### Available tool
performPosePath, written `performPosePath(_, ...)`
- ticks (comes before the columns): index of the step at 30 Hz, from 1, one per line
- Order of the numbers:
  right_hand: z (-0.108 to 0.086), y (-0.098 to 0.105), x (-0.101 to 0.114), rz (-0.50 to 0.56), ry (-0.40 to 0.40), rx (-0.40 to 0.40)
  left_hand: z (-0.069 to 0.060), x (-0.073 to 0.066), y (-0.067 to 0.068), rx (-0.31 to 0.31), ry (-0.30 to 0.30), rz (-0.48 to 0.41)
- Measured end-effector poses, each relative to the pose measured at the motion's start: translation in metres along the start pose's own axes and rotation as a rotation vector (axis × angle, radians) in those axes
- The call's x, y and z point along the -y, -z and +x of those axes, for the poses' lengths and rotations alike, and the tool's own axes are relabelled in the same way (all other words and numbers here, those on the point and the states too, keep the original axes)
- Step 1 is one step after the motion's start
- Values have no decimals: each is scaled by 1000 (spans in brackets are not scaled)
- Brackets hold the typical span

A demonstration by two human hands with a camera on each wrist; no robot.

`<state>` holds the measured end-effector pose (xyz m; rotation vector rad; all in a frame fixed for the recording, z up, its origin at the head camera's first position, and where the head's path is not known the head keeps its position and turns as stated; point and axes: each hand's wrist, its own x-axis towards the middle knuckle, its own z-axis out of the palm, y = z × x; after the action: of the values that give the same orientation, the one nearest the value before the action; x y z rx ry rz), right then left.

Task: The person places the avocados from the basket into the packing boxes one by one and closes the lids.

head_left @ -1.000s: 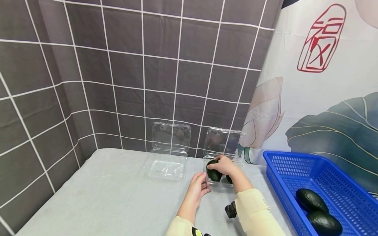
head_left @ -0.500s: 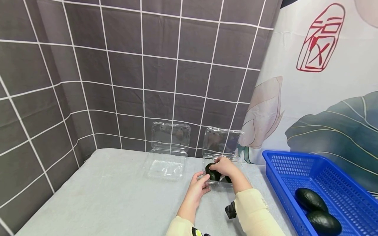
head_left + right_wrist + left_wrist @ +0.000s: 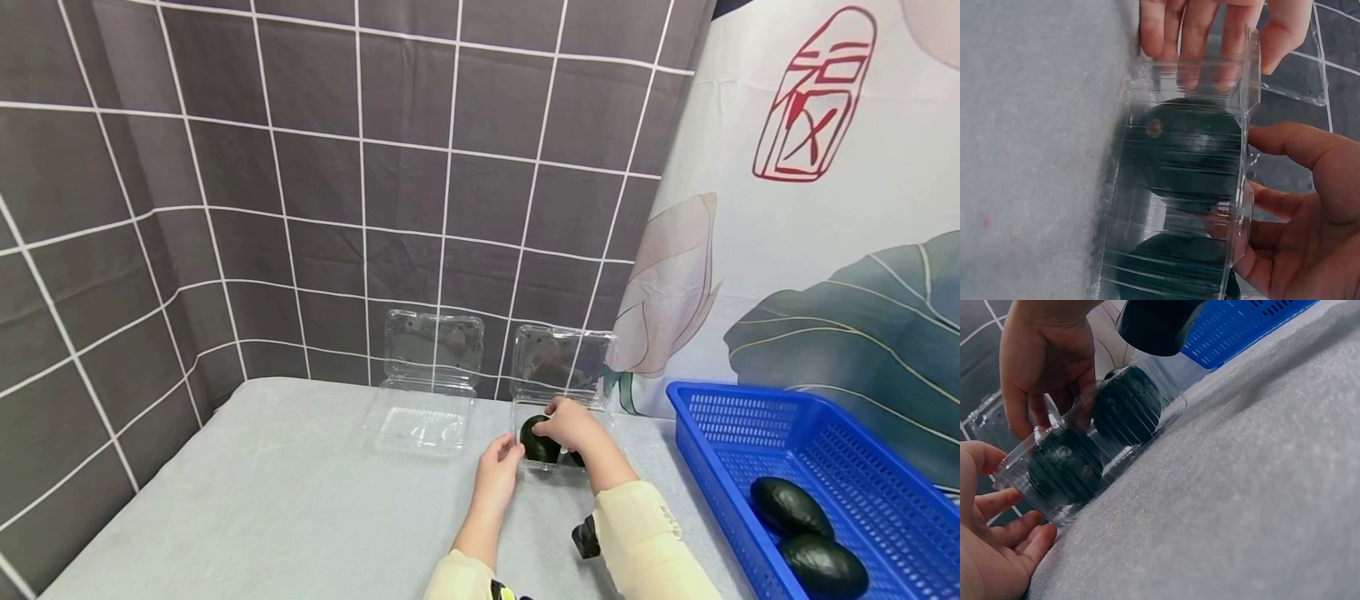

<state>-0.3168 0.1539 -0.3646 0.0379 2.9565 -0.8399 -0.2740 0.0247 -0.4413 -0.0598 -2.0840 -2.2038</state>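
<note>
A hinged clear plastic box [image 3: 566, 398], lid raised, holds two dark green oval fruits. My right hand [image 3: 581, 433] reaches in from above and grips the left fruit [image 3: 538, 442]; the other fruit [image 3: 1125, 403] lies beside it, mostly hidden by that hand in the head view. In the right wrist view my right thumb and fingers [image 3: 1285, 140] are at the rim, over the gripped fruit [image 3: 1194, 150]. My left hand [image 3: 497, 475] touches the box's left end, its fingers loosely bent along the outer wall, as the left wrist view shows near the end wall [image 3: 1029, 494].
Another clear box [image 3: 423, 425] stands with its lid up to the left. At the right is a blue perforated basket [image 3: 701, 450] with two dark green fruits [image 3: 791, 508] in it. A grey tiled-pattern cloth [image 3: 405, 192] hangs behind the light cloth-covered table [image 3: 300, 492].
The gripped fruit and the box have shifted slightly left. My left hand's fingers, spread lower along the box's end before, are now drawn closer together; my right hand has hardly moved.
</note>
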Motion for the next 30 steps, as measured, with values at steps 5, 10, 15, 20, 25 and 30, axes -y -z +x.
performPosePath(5,0,8,-5,44,25,-52,1,0,-1,0,-7,-13)
performPosePath(10,-1,28,-14,83,46,-132,2,1,-1,-16,-16,-17)
performPosePath(15,6,46,-38,162,33,-273,3,2,0,-3,-3,-29)
performPosePath(20,18,46,-67,445,-60,-313,3,2,0,3,-1,-36)
performPosePath(25,21,38,-87,626,-114,-165,2,2,1,-2,-9,-28)
performPosePath(30,19,31,-98,749,-91,-56,2,3,0,2,-21,-38)
